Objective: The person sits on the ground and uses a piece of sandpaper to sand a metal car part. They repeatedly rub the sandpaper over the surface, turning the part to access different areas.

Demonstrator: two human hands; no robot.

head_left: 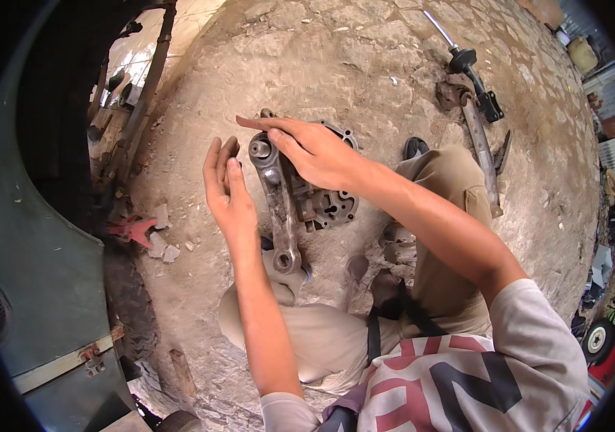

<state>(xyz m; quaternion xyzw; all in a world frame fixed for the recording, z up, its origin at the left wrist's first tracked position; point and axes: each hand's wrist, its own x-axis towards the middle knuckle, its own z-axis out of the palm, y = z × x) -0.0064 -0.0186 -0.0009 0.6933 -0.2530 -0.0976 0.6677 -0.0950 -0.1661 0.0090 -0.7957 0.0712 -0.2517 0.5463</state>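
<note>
A worn metal suspension control arm (276, 194) lies slanted before me, a round bushing at each end. My right hand (312, 150) reaches over its far end, thumb and fingers closed on a thin reddish-brown strip (251, 124), perhaps sandpaper. The strip sticks out past the fingertips, beside the upper bushing. To the left of the control arm, my left hand (230, 189) is raised with its fingers stretched out, holding nothing. Under and right of the control arm sits a grey cast-metal housing (330, 205) with bolt holes, partly covered by my right hand.
A shock absorber (472, 72) and a long rusty metal bar (482, 155) lie on the dusty stone ground to the right. A green vehicle panel (41, 237) borders the left side. Near it are a red metal piece (133, 229) and several broken stones (162, 216).
</note>
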